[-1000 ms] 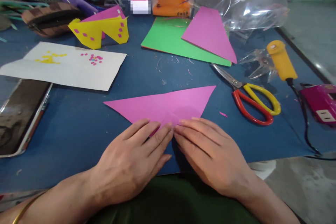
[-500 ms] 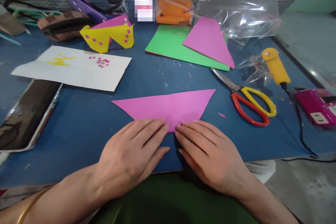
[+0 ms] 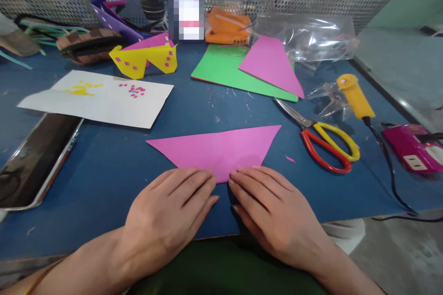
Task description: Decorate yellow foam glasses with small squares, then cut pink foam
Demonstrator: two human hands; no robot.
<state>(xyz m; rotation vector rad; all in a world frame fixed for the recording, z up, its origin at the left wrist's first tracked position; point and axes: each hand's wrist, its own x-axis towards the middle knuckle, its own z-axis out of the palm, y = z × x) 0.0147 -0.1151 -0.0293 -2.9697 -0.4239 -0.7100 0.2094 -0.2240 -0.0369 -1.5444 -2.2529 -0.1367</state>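
Note:
A pink piece of craft foam or paper (image 3: pixel 218 150), pointed at both upper corners, lies flat on the blue table (image 3: pixel 114 166) in front of me. My left hand (image 3: pixel 171 209) rests with outstretched fingers on its lower left edge. On the lower right edge lie the fingers of my right hand (image 3: pixel 273 205), also stretched out. A strip of pink shows between the two hands; the rest of the near edge is hidden under the fingers. Scissors (image 3: pixel 306 126) with one red and one yellow handle lie to the right, and a small pink scrap (image 3: pixel 290 159) is near them.
White paper (image 3: pixel 121 113) with tiny yellow and pink pieces overlaps a phone (image 3: pixel 38 161) at left. Behind are a yellow cut-out mask shape (image 3: pixel 133 62), green sheets (image 3: pixel 218 67) and another pink piece (image 3: pixel 266 62). A yellow glue gun (image 3: pixel 356 97) and magenta box (image 3: pixel 411 147) sit right.
The whole scene sits slightly lower in the picture, as my view has tilted up. Both hands stay on the pink piece, the left one slid slightly outward along its edge.

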